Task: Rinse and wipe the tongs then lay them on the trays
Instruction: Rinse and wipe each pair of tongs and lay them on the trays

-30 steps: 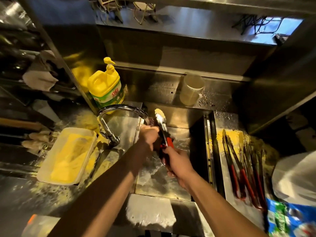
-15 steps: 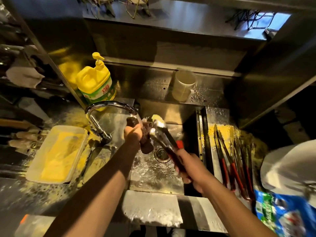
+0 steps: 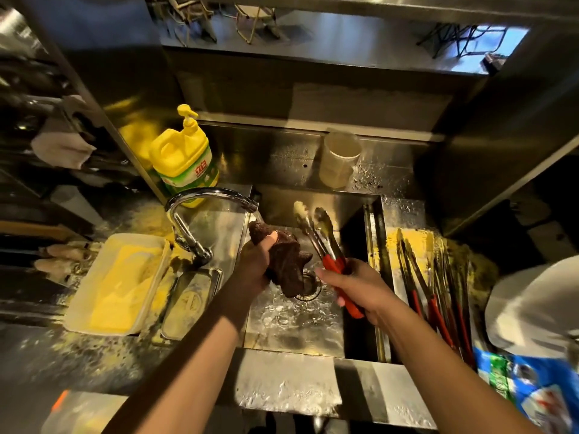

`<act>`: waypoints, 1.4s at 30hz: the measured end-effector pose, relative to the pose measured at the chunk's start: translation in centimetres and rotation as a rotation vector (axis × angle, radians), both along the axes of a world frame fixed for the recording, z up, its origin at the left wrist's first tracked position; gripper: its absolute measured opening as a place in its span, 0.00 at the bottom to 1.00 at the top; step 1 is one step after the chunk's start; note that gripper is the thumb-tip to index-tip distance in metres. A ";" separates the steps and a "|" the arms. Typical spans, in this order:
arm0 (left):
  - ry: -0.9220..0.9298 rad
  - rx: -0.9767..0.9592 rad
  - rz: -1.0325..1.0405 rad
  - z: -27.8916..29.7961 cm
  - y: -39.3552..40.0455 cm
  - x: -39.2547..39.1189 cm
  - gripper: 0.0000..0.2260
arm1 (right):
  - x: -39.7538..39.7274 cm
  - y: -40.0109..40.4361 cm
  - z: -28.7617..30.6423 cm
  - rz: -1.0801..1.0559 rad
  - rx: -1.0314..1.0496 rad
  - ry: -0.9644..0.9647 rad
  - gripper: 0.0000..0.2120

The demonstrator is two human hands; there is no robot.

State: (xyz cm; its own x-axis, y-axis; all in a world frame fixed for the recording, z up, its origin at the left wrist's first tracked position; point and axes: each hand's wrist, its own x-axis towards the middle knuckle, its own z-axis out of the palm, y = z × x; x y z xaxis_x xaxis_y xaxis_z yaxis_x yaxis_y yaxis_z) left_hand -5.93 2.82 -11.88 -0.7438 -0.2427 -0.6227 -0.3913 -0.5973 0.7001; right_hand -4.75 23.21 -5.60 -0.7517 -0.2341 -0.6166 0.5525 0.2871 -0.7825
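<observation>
Fingers (image 3: 326, 272) of the right hand (image 3: 360, 286) curl round the red handles of a pair of tongs (image 3: 322, 242), holding them over the sink (image 3: 360, 233). Its two metal tips point away from the person toward the sink's back wall and stand slightly apart; the one nearer the faucet (image 3: 206, 198) carries a pale coating. The left hand (image 3: 258, 261) grips a dark brown cloth (image 3: 285, 261), wadded, with its thumb pressed over the top fold. That cloth hangs just beside the tongs, on the faucet side, below the faucet spout and above the sink drain (image 3: 308, 286); whether cloth and tongs touch cannot be told. Water glistens on the sink floor.

On the far side of the sink from the faucet, a tray (image 3: 416, 242) dusted with yellow powder holds several more red-handled tongs (image 3: 432, 292) lying side by side, tips toward the back. Behind the faucet stands a yellow pump bottle of dish soap (image 3: 183, 158). Behind the sink, on the steel ledge, sits a translucent measuring cup (image 3: 338, 158). On the tabletop beside the faucet, away from the sink, rests a white tub (image 3: 116, 283) filled with yellow powder, and a small steel pan (image 3: 191, 299) lies between that tub and the sink. Yellow powder is scattered over the tabletop around them.
</observation>
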 end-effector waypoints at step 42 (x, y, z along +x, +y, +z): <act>-0.234 -0.008 -0.263 -0.6 -0.7 -0.7 0.10 | 3.9 -4.1 -1.0 -0.103 0.043 -0.164 0.03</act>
State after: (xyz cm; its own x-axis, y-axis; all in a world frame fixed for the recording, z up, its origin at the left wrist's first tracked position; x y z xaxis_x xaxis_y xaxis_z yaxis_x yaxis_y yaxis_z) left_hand -6.63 2.07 -12.43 -0.6191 -0.0672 -0.7825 -0.6811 -0.4500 0.5776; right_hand -0.90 19.14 -6.62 -0.6592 -0.1320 -0.7403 0.6993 0.2541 -0.6681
